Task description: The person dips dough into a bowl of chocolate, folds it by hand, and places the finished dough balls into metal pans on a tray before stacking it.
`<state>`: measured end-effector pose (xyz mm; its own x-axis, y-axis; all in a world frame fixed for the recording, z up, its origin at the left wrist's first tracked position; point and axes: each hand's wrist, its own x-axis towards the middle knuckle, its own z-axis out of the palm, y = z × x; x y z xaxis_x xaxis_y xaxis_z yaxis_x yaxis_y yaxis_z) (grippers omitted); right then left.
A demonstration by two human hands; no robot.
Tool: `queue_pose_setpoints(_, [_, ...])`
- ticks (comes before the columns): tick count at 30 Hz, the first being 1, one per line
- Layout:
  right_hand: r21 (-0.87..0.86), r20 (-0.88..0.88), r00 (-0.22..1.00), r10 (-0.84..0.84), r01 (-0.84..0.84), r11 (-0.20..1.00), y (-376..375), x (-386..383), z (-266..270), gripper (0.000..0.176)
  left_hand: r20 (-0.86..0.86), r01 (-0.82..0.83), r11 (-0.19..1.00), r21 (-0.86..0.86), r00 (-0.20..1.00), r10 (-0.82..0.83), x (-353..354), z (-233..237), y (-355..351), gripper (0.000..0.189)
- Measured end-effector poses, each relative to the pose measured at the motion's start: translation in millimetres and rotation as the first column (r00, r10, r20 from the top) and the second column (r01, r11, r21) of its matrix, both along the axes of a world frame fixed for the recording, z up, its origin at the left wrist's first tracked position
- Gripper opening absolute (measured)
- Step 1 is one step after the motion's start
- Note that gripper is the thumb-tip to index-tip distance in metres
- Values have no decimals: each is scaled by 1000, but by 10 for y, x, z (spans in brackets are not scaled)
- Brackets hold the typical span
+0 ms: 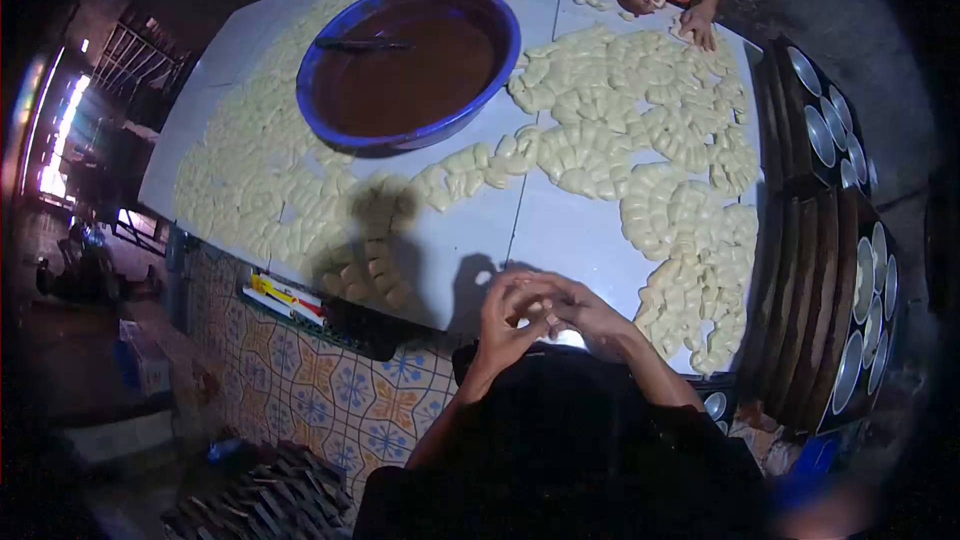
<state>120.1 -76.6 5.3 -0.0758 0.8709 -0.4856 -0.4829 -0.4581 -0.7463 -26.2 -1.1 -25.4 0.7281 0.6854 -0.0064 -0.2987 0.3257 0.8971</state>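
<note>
My left hand (508, 325) and my right hand (590, 312) meet just over the near edge of the white table (575, 235). Their fingers are curled and touch at the tips. A small pale spot shows between them, but what they hold, if anything, cannot be made out. Rows of pale dough pieces (690, 210) lie to the right and ahead of my hands, many pressed side by side. More dough pieces (240, 170) cover the left part of the tabletop.
A blue basin (450, 128) of brown liquid, with a dark utensil (360, 44) in it, stands at the far middle. Across the table, a person's hands (697, 25) touch dough. Stacked dark trays with round metal tins (848, 370) stand at right. Patterned floor tiles (310, 405) show below left.
</note>
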Motion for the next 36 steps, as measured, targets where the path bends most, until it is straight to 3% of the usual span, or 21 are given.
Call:
queue_pose_setpoints(1, [186, 212, 971, -108, 68, 980, 57, -54, -136, 58, -80, -171, 956, 238, 977, 195, -36, 86, 9, 32])
queue_pose_setpoints(2, [376, 388, 889, -243, 88, 922, 117, -94, -372, 63, -151, -185, 883, 431, 950, 273, -168, 100, 88, 32])
queue_pose_setpoints(4, [376, 565, 771, -295, 78, 923, 217, -60, -747, 77, -92, -428, 859, 281, 879, 468, -340, -154, 204, 26])
queue_pose_setpoints(6, [417, 738, 568, -364, 39, 908, 219, -69, -833, 74, -288, -550, 726, 413, 677, 677, -658, -302, 366, 18])
queue_pose_setpoints(9, [490, 872, 96, -481, -202, 848, 300, -199, -606, 66, -328, -640, 565, 520, 461, 824, -1179, -280, 530, 15])
queue_pose_setpoints(12, [454, 863, 399, -311, -339, 824, 734, -641, -471, 36, -125, -824, 504, 258, 489, 863, -1593, -638, 750, 20])
queue_pose_setpoints(15, [420, 888, 382, -254, -453, 787, 1235, -1287, -723, 39, -151, -756, 537, 375, 521, 840, -1677, -665, 910, 28])
queue_pose_setpoints(16, [438, 898, 202, -391, -482, 759, 1337, -1478, -858, 38, -180, -727, 555, 405, 531, 828, -1698, -704, 943, 29])
queue_pose_setpoints(18, [436, 900, 207, -384, -428, 792, 1495, -1720, -906, 37, -125, -385, 299, 873, 415, 901, -1873, -1222, 1030, 35])
queue_pose_setpoints(19, [417, 907, 257, -333, -436, 798, 1539, -1732, -1001, 36, -208, -556, 591, 584, 602, 771, -1717, -952, 1009, 34])
queue_pose_setpoints(20, [394, 911, 302, -279, -441, 807, 1558, -1709, -1116, 35, -192, -567, 803, 184, 781, 595, -1585, -777, 991, 34])
queue_pose_setpoints(21, [372, 910, 347, -227, -444, 815, 1562, -1657, -1183, 35, -269, -527, 806, 270, 763, 588, -1538, -747, 1011, 32])
queue_pose_setpoints(24, [461, 653, 757, -23, -373, 805, 1099, -1186, -598, 29, -435, -348, 769, 536, 668, 605, -1416, -700, 1041, 30])
queue_pose_setpoints(26, [475, 315, 947, -54, -108, 873, 762, -879, -8, 21, -457, -185, 667, 722, 597, 659, -1285, -584, 1036, 32])
queue_pose_setpoints(27, [447, 348, 930, -120, -52, 893, 669, -730, 197, 20, -402, -163, 640, 751, 655, 640, -1151, -401, 973, 37])
queue_pose_setpoints(29, [449, 491, 834, -253, 7, 893, 537, -452, 417, 20, -327, -240, 817, 525, 829, 454, -776, -63, 796, 38])
queue_pose_setpoints(30, [471, 533, 780, -328, 49, 881, 510, -392, 437, 20, -235, -199, 934, 295, 933, 273, -605, 40, 689, 40])
queue_pose_setpoints(31, [515, 542, 746, -387, 69, 854, 493, -378, 388, 19, -179, -129, 952, 277, 967, 183, -412, 347, 590, 40])
queue_pose_setpoints(32, [559, 548, 708, -445, 86, 825, 488, -366, 318, 18, -13, -186, 941, 283, 980, 198, -207, 247, 514, 38])
queue_pose_setpoints(34, [539, 600, 610, -517, 170, 825, 489, -317, 251, 17, -79, -216, 974, 68, 972, 221, -25, 297, 397, 27])
queue_pose_setpoints(36, [540, 603, 577, -551, 213, 814, 500, -252, 254, 19, -178, -248, 964, 95, 949, 262, 26, 301, 340, 21])
